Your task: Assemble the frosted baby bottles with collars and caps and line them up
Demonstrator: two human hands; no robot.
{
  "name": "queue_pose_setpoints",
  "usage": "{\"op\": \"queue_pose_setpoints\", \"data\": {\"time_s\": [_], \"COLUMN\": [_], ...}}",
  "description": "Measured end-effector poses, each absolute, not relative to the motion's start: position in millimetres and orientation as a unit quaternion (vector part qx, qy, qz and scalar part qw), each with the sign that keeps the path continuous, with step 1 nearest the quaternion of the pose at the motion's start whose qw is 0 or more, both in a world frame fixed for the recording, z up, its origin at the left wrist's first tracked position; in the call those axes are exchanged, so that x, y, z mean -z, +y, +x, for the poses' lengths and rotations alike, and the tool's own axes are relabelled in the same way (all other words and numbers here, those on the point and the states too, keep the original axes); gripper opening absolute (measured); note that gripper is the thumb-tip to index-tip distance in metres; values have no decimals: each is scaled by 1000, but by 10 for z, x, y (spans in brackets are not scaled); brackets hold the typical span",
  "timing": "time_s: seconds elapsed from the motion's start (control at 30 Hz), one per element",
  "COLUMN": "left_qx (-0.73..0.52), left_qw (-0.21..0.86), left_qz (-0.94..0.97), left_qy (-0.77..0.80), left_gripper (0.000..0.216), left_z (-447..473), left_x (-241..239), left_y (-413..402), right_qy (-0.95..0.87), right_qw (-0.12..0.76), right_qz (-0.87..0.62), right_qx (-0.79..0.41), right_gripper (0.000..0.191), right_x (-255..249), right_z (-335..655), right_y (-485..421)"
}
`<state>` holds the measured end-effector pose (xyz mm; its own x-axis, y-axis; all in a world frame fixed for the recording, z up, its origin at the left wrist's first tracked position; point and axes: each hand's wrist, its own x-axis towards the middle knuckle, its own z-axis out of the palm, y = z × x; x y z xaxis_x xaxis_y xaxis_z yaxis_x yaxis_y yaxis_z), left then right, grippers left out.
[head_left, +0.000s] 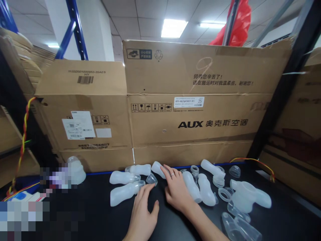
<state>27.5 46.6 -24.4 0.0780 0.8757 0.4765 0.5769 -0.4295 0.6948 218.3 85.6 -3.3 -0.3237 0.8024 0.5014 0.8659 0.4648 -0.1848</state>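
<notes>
My left hand (143, 209) is low over the black table, thumb apart and fingers stretched forward. Its fingertips are beside a clear dome-shaped cap (151, 179) and the capped end of a frosted white bottle (124, 194); contact is unclear. My right hand (178, 188), a ring on one finger, lies with extended fingers over the near end of another frosted bottle (157, 169), partly hiding it. Two more frosted bottles (122, 177) (141, 169) lie to the left. Just right of this hand are a tilted bottle (192, 186) and another frosted bottle (206, 190).
On the right lie clear rings (225, 194), a large branching frosted piece (247, 197), clear funnel-like parts (240, 229) and a loose cap (234, 171). A stacked frosted piece (76, 171) stands at left. Cardboard (163, 134) walls the back; a twisted cable (25, 134) hangs left.
</notes>
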Motion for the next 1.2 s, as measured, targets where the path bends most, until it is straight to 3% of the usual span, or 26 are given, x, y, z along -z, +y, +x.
{"op": "queue_pose_setpoints", "data": {"time_s": [0.17,0.33,0.4,0.5,0.57,0.67,0.77,0.87,0.93,1.1,1.2], "left_qx": [-401,-485,-491,-458,-437,-426,-399,-420,-441,-474,-475], "left_qw": [136,59,-20,-168,-208,-111,31,68,94,146,121], "left_qz": [749,709,721,772,808,829,802,757,734,731,730], "left_qy": [509,508,488,407,337,345,444,497,508,469,476], "left_gripper": [54,65,67,62,55,37,18,7,12,17,16], "left_z": [302,363,340,266,244,299,366,340,294,254,259], "left_x": [259,252,170,32,-6,36,82,33,-35,-122,-97], "left_y": [423,396,379,356,334,277,231,251,286,308,295], "right_qy": [-759,-686,-672,-689,-692,-680,-585,-390,-426,-627,-650], "right_qw": [381,536,579,612,626,617,649,745,703,458,431], "right_qz": [-528,-491,-460,-382,-351,-377,-463,-535,-569,-627,-610], "right_qx": [8,-43,-47,-65,-72,-120,-151,-78,-40,61,138], "right_gripper": [57,32,31,44,35,18,28,37,39,29,30], "right_x": [145,8,-80,-112,-75,-70,-227,-403,-414,-182,-175], "right_z": [2181,2147,2098,1975,1888,1870,2112,2524,2741,2783,2631], "right_y": [862,682,535,296,186,160,277,447,539,607,526]}}
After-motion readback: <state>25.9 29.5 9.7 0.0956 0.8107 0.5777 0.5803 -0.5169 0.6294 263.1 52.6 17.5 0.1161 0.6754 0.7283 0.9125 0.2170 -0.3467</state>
